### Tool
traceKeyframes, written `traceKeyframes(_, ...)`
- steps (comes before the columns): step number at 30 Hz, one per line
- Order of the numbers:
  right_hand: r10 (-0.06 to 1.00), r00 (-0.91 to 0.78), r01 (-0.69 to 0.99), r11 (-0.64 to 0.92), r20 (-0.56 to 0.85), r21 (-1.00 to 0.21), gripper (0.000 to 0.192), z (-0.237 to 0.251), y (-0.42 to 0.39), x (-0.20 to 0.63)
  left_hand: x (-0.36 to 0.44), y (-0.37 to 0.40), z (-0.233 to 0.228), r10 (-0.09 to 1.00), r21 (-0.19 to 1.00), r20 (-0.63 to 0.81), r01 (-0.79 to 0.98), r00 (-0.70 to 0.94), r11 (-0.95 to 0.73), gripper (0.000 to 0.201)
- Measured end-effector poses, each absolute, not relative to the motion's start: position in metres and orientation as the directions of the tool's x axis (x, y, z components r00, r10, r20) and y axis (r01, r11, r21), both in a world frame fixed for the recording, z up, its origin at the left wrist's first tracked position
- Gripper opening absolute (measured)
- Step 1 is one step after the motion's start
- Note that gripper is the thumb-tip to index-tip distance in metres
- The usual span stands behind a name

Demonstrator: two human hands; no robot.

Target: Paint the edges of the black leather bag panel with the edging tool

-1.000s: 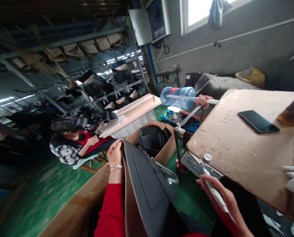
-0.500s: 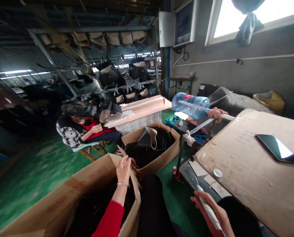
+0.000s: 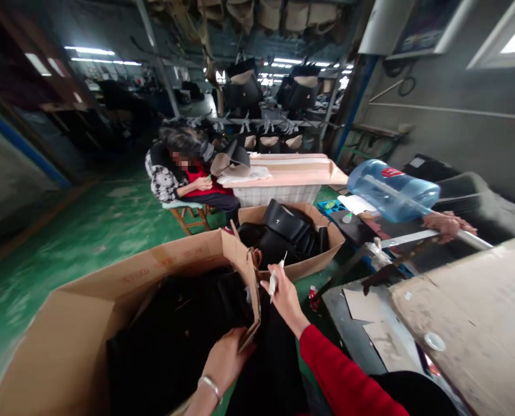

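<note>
1. Right now, the right hand [image 3: 283, 289] is reaching out over the near corner of a large cardboard box [image 3: 88, 323], its fingers closed around a slim white tube [image 3: 274, 278] that is pointing up and away from the person, held like a pen.
2. Just below it, the left hand [image 3: 227, 361] is pinching the box's upright corner flap [image 3: 244, 277], thumb on one face and fingers curled round the other; judging by the hold, it is keeping the flap steady or bent back from the opening.
3. Inside the large box, black bag pieces [image 3: 183, 329] are lying piled and loosely stacked; they are too dark to tell apart.
4. Beyond the right hand, a second, smaller cardboard box [image 3: 313, 263] is sitting on the green floor [image 3: 88, 231], holding black handbags [image 3: 287, 225].
5. To the right, a worktable covered in worn cardboard [image 3: 478, 312] is carrying a small white cap [image 3: 435, 341].
6. Farther right, another person's hand [image 3: 448, 222] is resting on a metal bar [image 3: 417, 238] near a blue water jug [image 3: 391, 190] lying on its side.
7. Across the floor, a seated person [image 3: 188, 179] is working beside a white crate [image 3: 279, 193].
</note>
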State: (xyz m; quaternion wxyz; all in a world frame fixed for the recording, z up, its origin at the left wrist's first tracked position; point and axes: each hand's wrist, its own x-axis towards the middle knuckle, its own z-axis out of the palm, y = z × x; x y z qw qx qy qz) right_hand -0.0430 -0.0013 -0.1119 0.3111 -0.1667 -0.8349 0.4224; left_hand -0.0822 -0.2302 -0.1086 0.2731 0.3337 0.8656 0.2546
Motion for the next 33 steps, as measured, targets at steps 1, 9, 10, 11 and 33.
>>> traceKeyframes(1,0.523,-0.772,0.056,0.623,0.363,-0.78,0.045,-0.117,-0.005,-0.061,-0.082,-0.228,-0.107,0.717,0.602,-0.312,0.454,-0.623,0.657,0.037)
traceKeyframes(9,0.544,-0.833,0.289,0.585,0.102,-0.758,0.057,-0.169,-0.02,-0.13,-0.079,-0.232,-0.115,0.723,0.606,-0.322,0.454,-0.611,0.654,0.039)
traceKeyframes(10,0.554,-0.829,0.316,0.584,0.082,-0.748,0.059,-0.171,-0.021,-0.131,-0.078,-0.232,-0.115,0.724,0.604,-0.324,0.456,-0.609,0.653,0.04)
traceKeyframes(11,0.564,-0.823,0.34,0.585,0.068,-0.737,0.06,-0.172,-0.022,-0.131,-0.078,-0.231,-0.116,0.728,0.601,-0.326,0.462,-0.603,0.652,0.041)
traceKeyframes(33,0.588,-0.801,0.389,0.653,0.111,-0.65,0.062,-0.164,-0.028,-0.129,-0.303,-0.266,-0.322,0.092,0.257,-0.711,-0.135,-0.697,0.957,0.041)
